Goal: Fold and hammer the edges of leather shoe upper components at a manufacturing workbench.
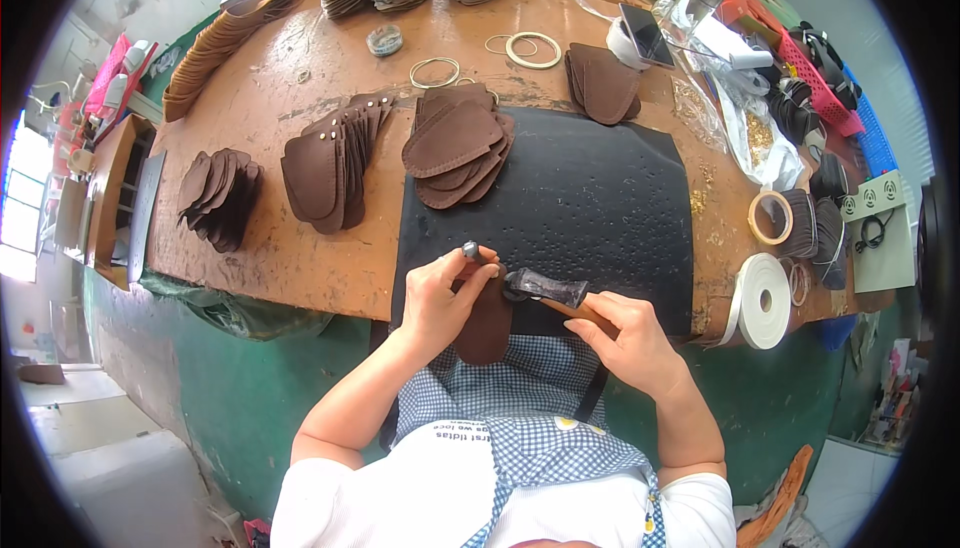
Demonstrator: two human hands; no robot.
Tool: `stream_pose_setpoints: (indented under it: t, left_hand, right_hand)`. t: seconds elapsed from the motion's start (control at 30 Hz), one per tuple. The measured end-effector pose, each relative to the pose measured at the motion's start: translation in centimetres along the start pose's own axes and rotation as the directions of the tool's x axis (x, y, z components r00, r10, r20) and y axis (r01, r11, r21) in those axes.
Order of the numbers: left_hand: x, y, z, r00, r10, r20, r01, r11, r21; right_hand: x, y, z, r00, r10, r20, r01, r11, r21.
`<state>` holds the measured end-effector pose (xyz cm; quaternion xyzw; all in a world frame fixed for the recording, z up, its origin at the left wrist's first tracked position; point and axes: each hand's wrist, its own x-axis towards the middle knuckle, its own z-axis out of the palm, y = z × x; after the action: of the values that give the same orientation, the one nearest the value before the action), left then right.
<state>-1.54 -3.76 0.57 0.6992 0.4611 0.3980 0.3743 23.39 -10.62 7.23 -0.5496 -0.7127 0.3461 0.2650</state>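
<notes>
Our tabletop [300,108] carries a black mat [600,188] and stacks of brown leather pieces [455,143] (some apparently punched already). At the mat's near edge our left hand [440,298] grips a punch [472,251] over one leather piece [487,323]; our right hand [625,338] clasps a hammer [545,288], this piece seemingly unfinished.

A: What couldn't you make out?
B: The left hand [440,293] covered most of the small metal punch [470,249]. The hammer [545,288] had its handle buried in the right hand [625,338].
A: Anything else?
B: The brown leather piece [485,328] hung partly under the left hand.
</notes>
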Motion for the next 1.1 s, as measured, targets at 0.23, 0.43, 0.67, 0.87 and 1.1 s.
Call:
stream_pose_setpoints:
  t: [0.23, 0.43, 0.67, 0.87, 1.1]
  left_hand:
    - [0.1, 0.0, 0.1, 0.994, 0.107, 0.018, -0.108, 0.988, 0.11]
    - [0.1, 0.1, 0.1, 0.981, 0.188, 0.055, -0.195, 0.965, 0.176]
    - [-0.3, -0.3, 0.4, 0.973, 0.227, 0.029, -0.228, 0.945, 0.233]
    - [-0.6, -0.8, 0.6, 0.966, 0.257, -0.008, -0.243, 0.926, 0.289]
    - [-0.3, -0.7, 0.6, 0.944, 0.328, 0.009, -0.314, 0.894, 0.319]
  right_hand:
    - [0.1, 0.0, 0.0, 1.0, 0.0, 0.002, 0.0, 1.0, 0.002]
    - [0.0, 0.1, 0.0, 1.0, -0.017, -0.011, 0.017, 1.0, -0.009]
    - [0.0, -1.1, -1.6, 0.989, -0.078, -0.125, 0.069, 0.994, -0.08]
    - [-0.3, -5.5, -3.8, 0.88, -0.306, -0.362, 0.322, 0.947, -0.018]
    - [1.6, -6.6, -3.4, 0.966, -0.24, -0.095, 0.217, 0.955, -0.201]
